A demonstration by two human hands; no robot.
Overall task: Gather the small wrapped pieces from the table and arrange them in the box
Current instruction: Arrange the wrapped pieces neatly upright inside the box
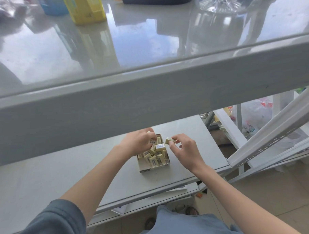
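A: Box (153, 167) sits near the right end of the lower desk (64, 174), directly in front of the person, so both hands reach it without stretching

B: And the small wrapped pieces (156, 155)?

A: Nearly all lie inside it already, a loose jumble of cream blocks with barcode labels, some flat, some tipped on edge. None shows on the bare desk around the box, so gathering looks close to done and arranging is what remains

B: What is the left hand (139, 143) doing?

A: It reaches into the far part of the box, fingers curled down among the pieces. It seems to pinch one, though the fingertips are too crowded to be sure. Judging by its pose, it is shifting blocks to make room

B: The right hand (184, 147)?

A: Thumb and forefinger are closed on a single piece (169, 140), the other fingers loosely bent. It hovers just beside the box's far right corner, above the rim, probably waiting for a gap

B: Any risk?

A: The heap stands above the walls in places, so a piece dropped on top could slide out
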